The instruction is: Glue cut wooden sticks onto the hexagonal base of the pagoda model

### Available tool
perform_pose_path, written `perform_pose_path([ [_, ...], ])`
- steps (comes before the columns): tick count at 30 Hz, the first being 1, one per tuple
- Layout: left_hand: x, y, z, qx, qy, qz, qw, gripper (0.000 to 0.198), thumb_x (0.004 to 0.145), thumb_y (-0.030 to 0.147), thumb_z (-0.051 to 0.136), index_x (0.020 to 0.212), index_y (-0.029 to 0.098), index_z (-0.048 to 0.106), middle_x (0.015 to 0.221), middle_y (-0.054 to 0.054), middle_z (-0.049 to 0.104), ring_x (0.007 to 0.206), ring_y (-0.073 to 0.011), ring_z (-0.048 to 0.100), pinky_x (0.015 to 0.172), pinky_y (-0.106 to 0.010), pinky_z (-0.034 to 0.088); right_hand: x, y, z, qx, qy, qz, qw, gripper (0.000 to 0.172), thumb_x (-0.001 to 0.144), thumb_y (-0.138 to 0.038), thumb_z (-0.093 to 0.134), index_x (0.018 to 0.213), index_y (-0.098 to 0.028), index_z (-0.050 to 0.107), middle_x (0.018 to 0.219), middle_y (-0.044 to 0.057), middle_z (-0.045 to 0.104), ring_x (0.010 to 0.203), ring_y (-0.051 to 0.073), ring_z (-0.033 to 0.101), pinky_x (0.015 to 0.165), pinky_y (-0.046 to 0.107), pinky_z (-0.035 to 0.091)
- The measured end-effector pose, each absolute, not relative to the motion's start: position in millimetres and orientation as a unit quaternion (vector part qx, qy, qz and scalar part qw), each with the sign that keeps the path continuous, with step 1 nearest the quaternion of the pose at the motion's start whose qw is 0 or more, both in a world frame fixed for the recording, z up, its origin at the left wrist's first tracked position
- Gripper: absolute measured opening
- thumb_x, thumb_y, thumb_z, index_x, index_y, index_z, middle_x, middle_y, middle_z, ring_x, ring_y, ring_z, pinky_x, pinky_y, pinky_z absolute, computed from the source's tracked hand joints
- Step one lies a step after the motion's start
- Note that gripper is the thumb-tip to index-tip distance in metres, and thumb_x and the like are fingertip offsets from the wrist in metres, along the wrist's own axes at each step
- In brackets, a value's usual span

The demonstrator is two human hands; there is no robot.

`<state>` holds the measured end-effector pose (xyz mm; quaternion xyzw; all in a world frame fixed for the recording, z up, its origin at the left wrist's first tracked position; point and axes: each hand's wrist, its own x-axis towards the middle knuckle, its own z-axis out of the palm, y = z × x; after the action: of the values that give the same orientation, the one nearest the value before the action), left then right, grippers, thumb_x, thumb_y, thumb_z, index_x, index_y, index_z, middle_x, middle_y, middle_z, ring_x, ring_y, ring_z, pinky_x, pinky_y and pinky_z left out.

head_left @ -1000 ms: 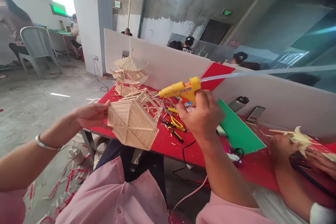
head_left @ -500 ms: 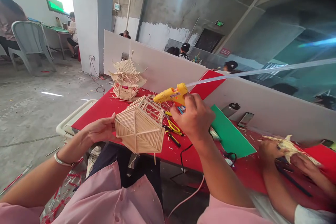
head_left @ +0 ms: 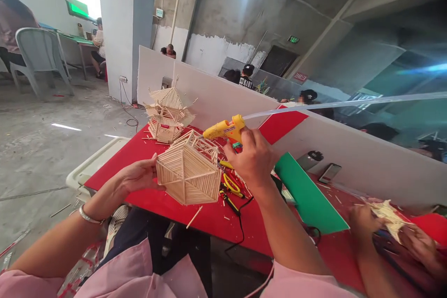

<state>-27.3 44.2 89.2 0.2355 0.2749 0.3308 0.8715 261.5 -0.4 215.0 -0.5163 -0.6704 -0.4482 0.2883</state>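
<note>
My left hand grips the left edge of a six-sided stick model, its flat slatted face turned toward me. Behind that face rises an open frame of thin sticks. In my right hand is a yellow hot glue gun, fingers wrapped round its handle. Its nozzle points left and stands close to the top of the frame; whether they touch I cannot tell. A long clear glue stick runs out of the gun's back to the right.
A tiered stick pagoda stands on the red table. Pliers with yellow-black handles and loose sticks lie beside the model. A green board, a phone and a co-worker's hands with a stick piece are at right.
The view has shifted slightly. Model and glue gun stay close together, both still held. A loose stick shows more fully at the table's front edge, below the model. The co-worker's hands have moved a little.
</note>
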Motion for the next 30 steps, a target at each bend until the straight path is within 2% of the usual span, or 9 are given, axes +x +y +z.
perform_pose_path([
  [3,-19.2,58.1,88.7,0.232,0.27,0.323,0.877,0.017,0.09,0.029,0.064,0.103,0.017,0.066,0.101,-0.011,0.07,0.098,-0.0287,0.065,0.1,-0.067,0.043,268.5,14.0,218.0,-0.522,-0.669,-0.45,0.278,0.031,0.081,-0.029,0.055,0.109,-0.017,0.062,0.081,0.006,0.061,0.071,0.02,0.054,0.059,0.032,0.038],
  [6,-12.0,71.0,86.9,0.223,0.262,0.311,0.886,0.022,0.088,0.027,0.068,0.107,0.018,0.067,0.106,-0.011,0.071,0.103,-0.0299,0.065,0.101,-0.064,0.043,276.6,28.2,218.5,-0.527,-0.672,-0.447,0.265,0.03,0.081,-0.029,0.055,0.108,-0.017,0.062,0.082,0.006,0.061,0.071,0.02,0.055,0.06,0.032,0.039],
  [11,-0.6,89.6,83.8,0.221,0.246,0.305,0.893,0.02,0.088,0.028,0.067,0.106,0.018,0.067,0.104,-0.011,0.071,0.099,-0.029,0.066,0.097,-0.058,0.047,288.2,49.6,217.6,-0.534,-0.676,-0.44,0.254,0.031,0.082,-0.029,0.055,0.108,-0.016,0.064,0.081,0.006,0.061,0.071,0.02,0.056,0.059,0.031,0.038],
  [18,9.9,111.3,77.4,0.21,0.279,0.29,0.891,0.023,0.092,0.032,0.062,0.109,0.017,0.066,0.106,-0.013,0.07,0.1,-0.0294,0.065,0.094,-0.059,0.049,297.6,71.8,212.9,-0.539,-0.689,-0.422,0.238,0.031,0.083,-0.026,0.052,0.109,-0.016,0.065,0.081,0.006,0.062,0.071,0.02,0.057,0.06,0.032,0.039],
  [23,11.6,120.6,71.7,0.212,0.262,0.285,0.897,0.027,0.089,0.036,0.066,0.108,0.016,0.067,0.106,-0.013,0.069,0.099,-0.0288,0.065,0.091,-0.054,0.052,298.9,80.9,212.4,-0.541,-0.69,-0.424,0.227,0.031,0.084,-0.025,0.051,0.109,-0.015,0.065,0.081,0.007,0.063,0.071,0.02,0.057,0.06,0.032,0.038],
  [30,14.2,125.9,68.5,0.199,0.267,0.296,0.895,0.025,0.09,0.036,0.065,0.107,0.018,0.067,0.102,-0.012,0.07,0.098,-0.0297,0.065,0.092,-0.059,0.05,298.9,88.6,211.1,-0.526,-0.684,-0.455,0.218,0.03,0.083,-0.023,0.05,0.109,-0.015,0.064,0.079,0.005,0.062,0.068,0.018,0.054,0.059,0.03,0.034],
])
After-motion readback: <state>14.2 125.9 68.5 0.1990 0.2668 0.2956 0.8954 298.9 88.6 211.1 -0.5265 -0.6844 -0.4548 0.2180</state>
